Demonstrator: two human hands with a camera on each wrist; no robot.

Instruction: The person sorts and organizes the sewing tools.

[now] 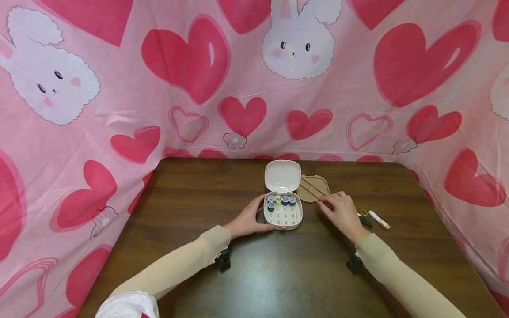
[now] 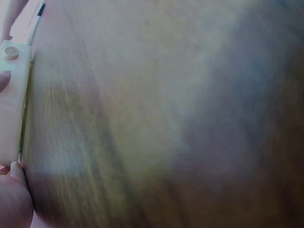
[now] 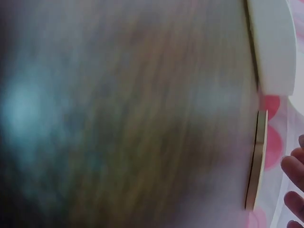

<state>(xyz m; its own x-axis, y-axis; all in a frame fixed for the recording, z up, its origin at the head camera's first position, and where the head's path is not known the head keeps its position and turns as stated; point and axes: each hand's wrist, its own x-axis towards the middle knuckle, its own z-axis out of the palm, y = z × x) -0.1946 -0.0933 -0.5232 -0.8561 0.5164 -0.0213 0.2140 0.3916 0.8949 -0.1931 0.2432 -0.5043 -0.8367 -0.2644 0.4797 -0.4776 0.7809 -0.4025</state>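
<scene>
A small white sewing box stands on the table with its lid raised at the back. Several thread spools sit on pegs in its back part, and bare pegs show in front of them. My left hand holds the box from its left side, thumb at the front corner; the left wrist view shows the box wall beside the fingers. Behind and to the right lies a flat beige tray. At its front edge hovers my right hand, fingers loosely extended; nothing shows between the fingers.
Right of the right hand lie a small dark tool, a yellow ring and a white stick-like item. A pink cloth with hearts and rabbits hangs around the back and sides of the wooden table.
</scene>
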